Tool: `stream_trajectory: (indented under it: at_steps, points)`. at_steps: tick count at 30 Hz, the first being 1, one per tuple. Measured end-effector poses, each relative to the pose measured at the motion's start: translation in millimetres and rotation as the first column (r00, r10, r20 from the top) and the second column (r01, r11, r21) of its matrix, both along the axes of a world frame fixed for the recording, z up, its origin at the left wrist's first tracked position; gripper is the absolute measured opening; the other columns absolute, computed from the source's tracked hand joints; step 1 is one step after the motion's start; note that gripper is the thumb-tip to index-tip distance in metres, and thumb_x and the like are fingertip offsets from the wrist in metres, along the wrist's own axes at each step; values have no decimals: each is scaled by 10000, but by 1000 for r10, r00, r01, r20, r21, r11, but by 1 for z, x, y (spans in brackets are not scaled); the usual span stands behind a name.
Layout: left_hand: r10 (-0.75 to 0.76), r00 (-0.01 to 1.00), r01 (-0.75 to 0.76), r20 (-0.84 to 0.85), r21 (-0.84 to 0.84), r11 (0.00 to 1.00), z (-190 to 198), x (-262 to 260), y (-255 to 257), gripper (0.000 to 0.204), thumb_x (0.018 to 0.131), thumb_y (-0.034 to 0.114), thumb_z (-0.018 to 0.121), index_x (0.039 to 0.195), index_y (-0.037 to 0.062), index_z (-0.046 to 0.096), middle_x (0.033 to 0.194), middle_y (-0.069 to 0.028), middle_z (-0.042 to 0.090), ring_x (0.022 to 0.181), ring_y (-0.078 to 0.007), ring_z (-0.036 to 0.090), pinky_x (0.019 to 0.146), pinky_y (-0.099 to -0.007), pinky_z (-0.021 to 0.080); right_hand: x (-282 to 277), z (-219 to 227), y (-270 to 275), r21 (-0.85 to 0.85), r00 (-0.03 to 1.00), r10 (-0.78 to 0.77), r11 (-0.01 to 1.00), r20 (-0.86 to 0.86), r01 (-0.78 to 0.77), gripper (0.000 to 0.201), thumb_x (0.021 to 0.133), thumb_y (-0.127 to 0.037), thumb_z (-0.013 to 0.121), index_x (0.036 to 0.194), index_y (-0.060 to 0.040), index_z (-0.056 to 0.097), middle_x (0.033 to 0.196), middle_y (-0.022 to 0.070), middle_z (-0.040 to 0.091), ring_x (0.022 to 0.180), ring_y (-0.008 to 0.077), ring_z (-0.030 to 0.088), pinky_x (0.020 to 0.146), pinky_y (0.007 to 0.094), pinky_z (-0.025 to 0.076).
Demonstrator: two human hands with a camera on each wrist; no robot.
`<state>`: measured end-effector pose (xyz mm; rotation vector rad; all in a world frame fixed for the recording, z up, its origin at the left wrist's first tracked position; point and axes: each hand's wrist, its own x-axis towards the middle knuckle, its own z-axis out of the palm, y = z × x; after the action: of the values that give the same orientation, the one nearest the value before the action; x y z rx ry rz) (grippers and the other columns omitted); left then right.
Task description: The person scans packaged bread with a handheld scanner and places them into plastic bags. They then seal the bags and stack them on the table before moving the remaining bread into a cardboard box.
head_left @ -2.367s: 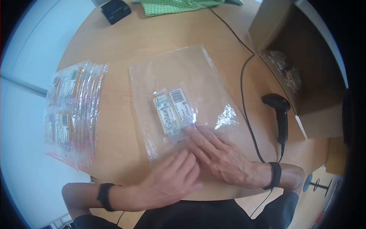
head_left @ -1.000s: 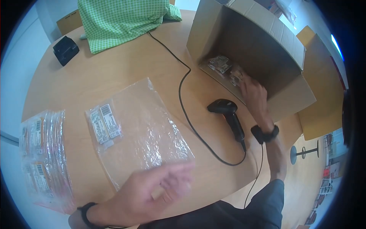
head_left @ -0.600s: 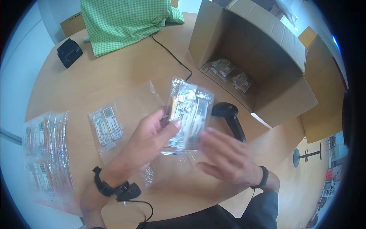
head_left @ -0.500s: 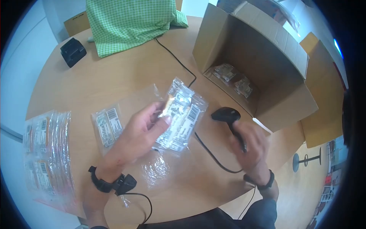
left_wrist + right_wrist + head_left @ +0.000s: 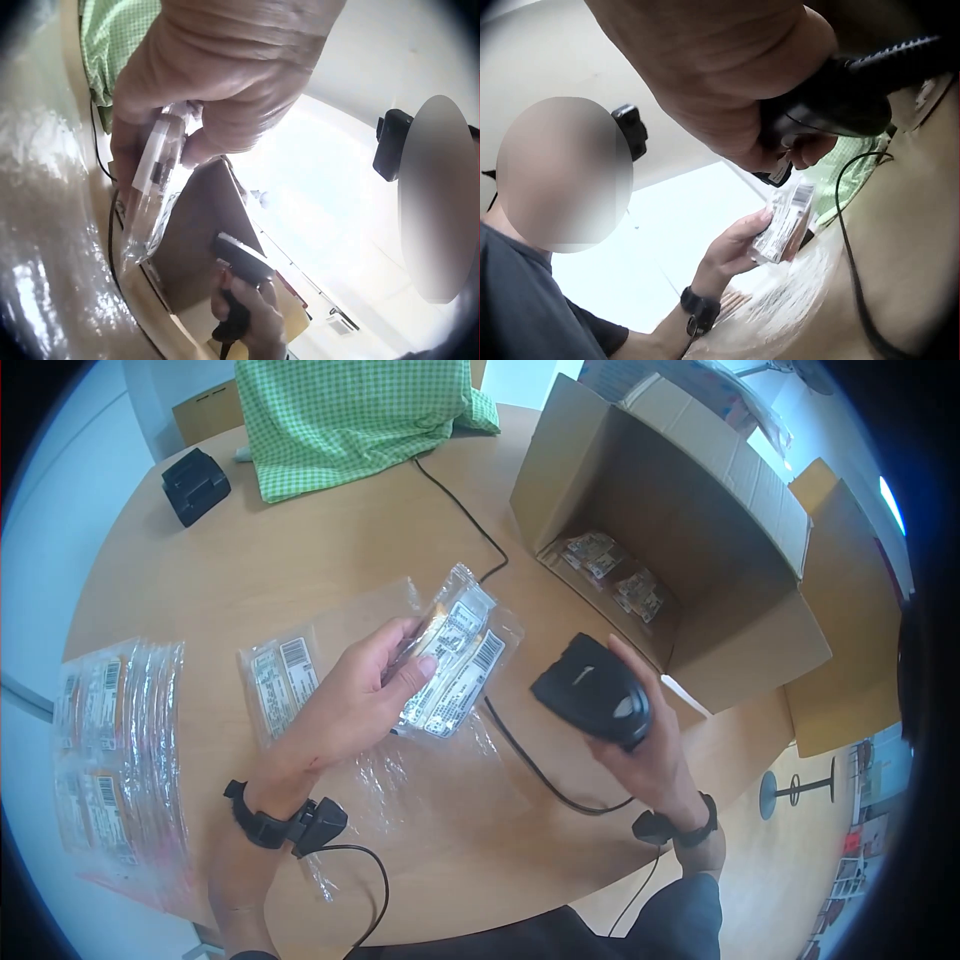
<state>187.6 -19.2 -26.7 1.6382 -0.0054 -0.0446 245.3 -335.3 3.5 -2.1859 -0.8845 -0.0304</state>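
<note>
My left hand [image 5: 350, 690] pinches a clear plastic packet [image 5: 460, 675] of labelled pieces, thumb on the front. A barcode faces up on its right label. In my right hand [image 5: 650, 745] is a black barcode scanner [image 5: 595, 690], raised off the table with its head toward the packet. The right wrist view shows my fingers curled round the scanner handle [image 5: 825, 105], the packet [image 5: 784, 225] beyond. Under the left hand lies a large clear plastic bag [image 5: 400, 780], partly hidden. A second labelled packet [image 5: 285, 680] sits at the bag's left side.
Filled clear bags [image 5: 120, 760] lie in an overlapping row at the left. A cardboard box [image 5: 720, 610] on its side at the right holds packets [image 5: 595, 555]. The scanner cable [image 5: 540, 770] crosses the table. Farther back are a black device [image 5: 195, 485] and green checked cloth [image 5: 350, 430].
My right hand reached into the box, and a packet then came over to my left hand. The right hand has since picked up the scanner from the table and turned it toward the packet.
</note>
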Motion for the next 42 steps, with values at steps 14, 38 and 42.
stream_trajectory:
  at_steps: [14,38,42]
  points:
    - [-36,999,36,-1,-36,999,8,-6,-9,410,1119,204,573,1433,-57,529,1234,-96,676,1087,-113,629,969,-302,522,-3,-11,23,26,984,124,992,-127,-122,910,797,51,740,1612,-92,362,1426,195,640,1285,351,668,1085,402,515]
    - [-164,980,101,-111,-432,896,27,-72,-56,636,1013,262,754,1485,-18,431,1420,-159,566,1350,-260,562,1125,-436,483,-26,-2,34,-375,726,421,896,545,-238,715,854,-151,816,1474,72,539,1436,281,631,1304,401,655,1017,448,549]
    - [-353,935,125,49,883,453,40,-117,-24,786,803,278,895,1445,30,516,1427,-191,529,1383,-376,526,1183,-587,382,-39,4,-1,-265,713,360,932,601,-247,409,913,-153,798,1258,27,672,1214,225,761,1108,345,762,845,341,576]
